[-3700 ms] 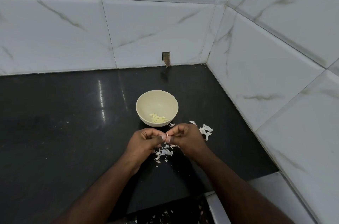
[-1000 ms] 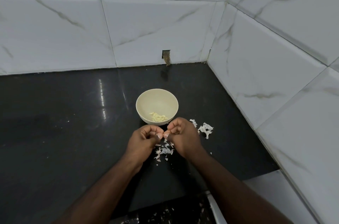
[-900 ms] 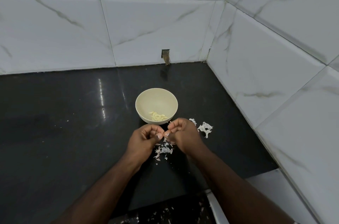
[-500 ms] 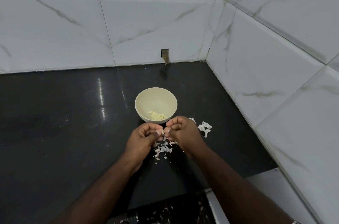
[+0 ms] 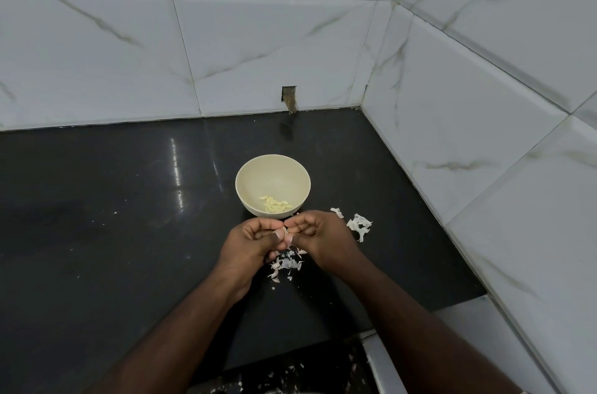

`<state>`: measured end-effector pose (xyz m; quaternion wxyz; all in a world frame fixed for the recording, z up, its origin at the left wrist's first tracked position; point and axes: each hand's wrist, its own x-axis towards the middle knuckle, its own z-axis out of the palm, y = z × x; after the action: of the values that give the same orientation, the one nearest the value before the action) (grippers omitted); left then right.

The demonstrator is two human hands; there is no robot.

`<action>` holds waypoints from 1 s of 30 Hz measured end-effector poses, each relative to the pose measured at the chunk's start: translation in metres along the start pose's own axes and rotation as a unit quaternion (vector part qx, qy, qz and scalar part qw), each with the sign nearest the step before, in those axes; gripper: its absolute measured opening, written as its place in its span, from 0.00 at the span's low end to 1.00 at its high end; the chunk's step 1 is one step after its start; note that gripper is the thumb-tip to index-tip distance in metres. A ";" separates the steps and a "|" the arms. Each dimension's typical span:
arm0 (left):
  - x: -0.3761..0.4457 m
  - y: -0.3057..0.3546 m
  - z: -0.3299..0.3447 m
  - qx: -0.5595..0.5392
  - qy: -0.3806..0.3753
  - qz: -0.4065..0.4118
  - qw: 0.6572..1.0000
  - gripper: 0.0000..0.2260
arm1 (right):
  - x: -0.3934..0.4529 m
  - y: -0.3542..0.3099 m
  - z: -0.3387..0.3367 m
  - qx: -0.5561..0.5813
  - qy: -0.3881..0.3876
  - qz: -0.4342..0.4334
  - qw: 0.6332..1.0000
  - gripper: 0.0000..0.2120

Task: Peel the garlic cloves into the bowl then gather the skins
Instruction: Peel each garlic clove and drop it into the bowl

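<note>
A: Start on the left. What is the left hand (image 5: 250, 243) doing?

B: Its fingers are curled in, and its grip is clamped on a garlic clove (image 5: 285, 234), with the thumb tip against it.

A: And just right of that?

B: The right hand (image 5: 318, 237) meets it on the same clove, fingertips pinching from the other side, so both grips are closed on one clove (only a pale sliver of it shows between the thumbs).

A: Where is the bowl (image 5: 255, 200) from there?

B: Directly beyond the grip, just past the knuckles, standing upright on the dark table (image 5: 113, 232). A small heap of peeled cloves (image 5: 275, 203) lies in its bottom.

A: The skins?

B: One scatter of skins (image 5: 286, 264) lies on the table right beneath the grip, toward the wrists. A second, whiter clump of skins (image 5: 358, 224) sits to the right of the right hand, near its knuckles but apart from them.

A: Anything further right?

B: The marble-patterned tiled wall (image 5: 484, 135), which turns a corner there and also runs along behind the bowl.
</note>
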<state>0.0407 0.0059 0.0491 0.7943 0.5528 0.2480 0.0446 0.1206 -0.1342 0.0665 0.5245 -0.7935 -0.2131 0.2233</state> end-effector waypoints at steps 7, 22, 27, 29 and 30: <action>0.001 -0.001 -0.004 0.015 -0.014 -0.010 1.000 0.04 | 0.002 0.003 -0.001 0.008 -0.003 -0.014 1.000 0.08; 0.003 0.004 -0.004 0.024 -0.013 -0.046 0.999 0.06 | 0.006 0.004 -0.016 -0.205 0.038 -0.111 0.972 0.11; 0.003 0.005 -0.003 0.040 -0.017 -0.033 0.999 0.05 | 0.002 0.001 -0.009 -0.201 0.016 -0.089 0.975 0.05; 0.002 0.005 -0.003 0.049 -0.018 -0.017 0.998 0.04 | 0.001 0.002 -0.006 -0.169 0.044 -0.059 0.983 0.03; 0.001 0.005 -0.003 0.056 -0.024 -0.009 0.998 0.05 | 0.000 0.002 -0.005 -0.149 0.055 -0.053 0.986 0.03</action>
<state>0.0416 0.0111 0.0523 0.7678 0.5955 0.2361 0.0104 0.1235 -0.1385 0.0663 0.4225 -0.8615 -0.2562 0.1173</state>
